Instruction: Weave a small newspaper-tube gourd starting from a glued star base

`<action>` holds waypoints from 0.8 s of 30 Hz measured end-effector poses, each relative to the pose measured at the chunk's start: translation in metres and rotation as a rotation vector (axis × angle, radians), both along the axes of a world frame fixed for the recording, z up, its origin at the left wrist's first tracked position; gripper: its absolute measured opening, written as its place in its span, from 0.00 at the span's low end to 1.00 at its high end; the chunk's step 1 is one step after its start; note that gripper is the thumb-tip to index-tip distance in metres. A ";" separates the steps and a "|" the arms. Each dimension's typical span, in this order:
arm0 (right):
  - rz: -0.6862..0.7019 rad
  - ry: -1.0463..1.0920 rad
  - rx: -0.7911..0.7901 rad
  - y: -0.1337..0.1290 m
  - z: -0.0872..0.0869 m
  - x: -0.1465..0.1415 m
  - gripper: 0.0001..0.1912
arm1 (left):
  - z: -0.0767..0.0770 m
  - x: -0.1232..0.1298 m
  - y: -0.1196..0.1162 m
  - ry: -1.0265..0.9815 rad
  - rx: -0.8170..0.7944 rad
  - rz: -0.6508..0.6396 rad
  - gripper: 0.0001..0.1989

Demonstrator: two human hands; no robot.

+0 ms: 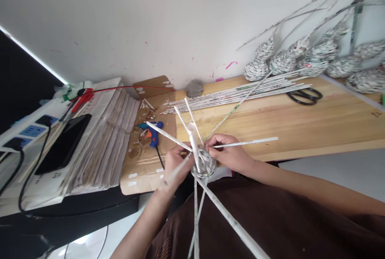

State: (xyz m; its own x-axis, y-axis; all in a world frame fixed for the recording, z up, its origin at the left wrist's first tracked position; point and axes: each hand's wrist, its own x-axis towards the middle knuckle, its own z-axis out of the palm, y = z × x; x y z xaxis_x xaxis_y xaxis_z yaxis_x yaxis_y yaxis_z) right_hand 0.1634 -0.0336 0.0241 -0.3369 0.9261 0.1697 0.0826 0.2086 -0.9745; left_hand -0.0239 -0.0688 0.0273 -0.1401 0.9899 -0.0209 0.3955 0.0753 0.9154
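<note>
A small round woven piece of rolled newspaper [207, 165] sits between my hands at the table's front edge, with several pale paper tubes sticking out of it in all directions. My left hand [178, 165] is closed around its left side, fingers partly hidden by the tubes. On the other side, my right hand [227, 151] pinches a paper tube [255, 142] close to the weave. One long tube [233, 110] slants from the weave up toward the back right. Other tubes hang over my dark brown clothing.
Loose paper tubes [228, 98] lie along the table's back beside black-handled scissors [305, 96]. Finished woven pieces [282, 62] stand at the back right. A blue glue gun [153, 134] rests on cardboard [141, 170]. Further left are a paper stack [112, 142], a phone [64, 142] and a power strip [31, 131].
</note>
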 end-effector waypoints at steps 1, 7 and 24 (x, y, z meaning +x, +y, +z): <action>0.000 -0.005 0.005 0.000 0.000 0.000 0.03 | -0.001 0.000 0.000 -0.014 0.001 -0.006 0.12; 0.000 -0.017 0.022 0.000 -0.003 0.001 0.04 | -0.003 0.001 -0.001 0.000 0.015 0.003 0.08; 0.024 -0.082 -0.046 0.004 0.003 -0.002 0.08 | -0.009 0.002 -0.001 -0.008 0.090 0.011 0.15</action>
